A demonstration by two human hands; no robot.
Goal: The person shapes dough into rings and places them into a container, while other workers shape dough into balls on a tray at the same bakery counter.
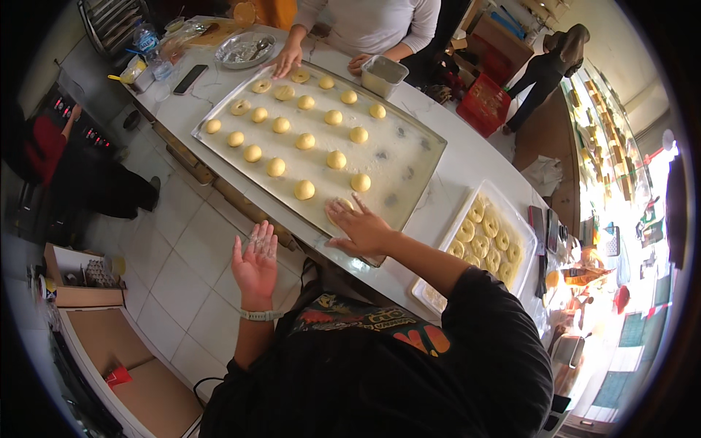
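Note:
A large floured baking tray (pixel 409 139) lies on the counter, bearing several round dough balls (pixel 304 190). Toward its far left corner are a few flattened pieces, some ring-shaped, such as a dough ring (pixel 240 107). My right hand (pixel 363 229) rests flat with fingers spread at the tray's near edge, over a dough piece (pixel 340 210) that it partly covers. Off the counter's near side, my left hand (pixel 256 267) is held palm up, floury, fingers stretched, with nothing in it.
A clear plastic tub (pixel 478 241) of dough rings sits right of my right arm. Across the counter, a co-worker's hand (pixel 288 58) touches the tray's far edge near a metal container (pixel 383 75). A foil-like bowl (pixel 244 50) and phone (pixel 190 79) lie far left; a cardboard box (pixel 109 332) is below left.

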